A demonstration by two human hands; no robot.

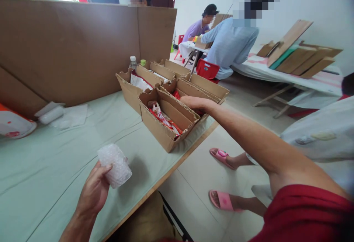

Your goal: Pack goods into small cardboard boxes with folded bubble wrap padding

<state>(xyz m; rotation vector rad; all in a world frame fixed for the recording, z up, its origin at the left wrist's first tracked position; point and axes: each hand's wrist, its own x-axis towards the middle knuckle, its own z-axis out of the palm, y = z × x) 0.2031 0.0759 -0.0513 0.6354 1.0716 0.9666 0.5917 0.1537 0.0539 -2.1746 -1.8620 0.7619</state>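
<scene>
A bundle of bubble wrap (114, 165) is gripped in my left hand (94, 186), thumb on its near side, above the green tablecloth; whatever lies inside the wrap cannot be made out. My right hand (193, 103) reaches into a cardboard compartment (200, 91) at the table's right edge. Its fingers are hidden behind the compartment wall, near something red (176, 94). In the nearest cardboard box (155, 127) lie red and white printed packets (163, 118). White packets (140, 82) sit in the compartment behind it, to the left.
A tall cardboard panel (83, 46) stands along the table's back. Clear plastic wrap (63, 116) and an orange and white package (15, 122) lie at the left. A bottle (133, 63) stands behind the boxes. Someone in pink slippers (225, 200) stands at the right; other people sit beyond.
</scene>
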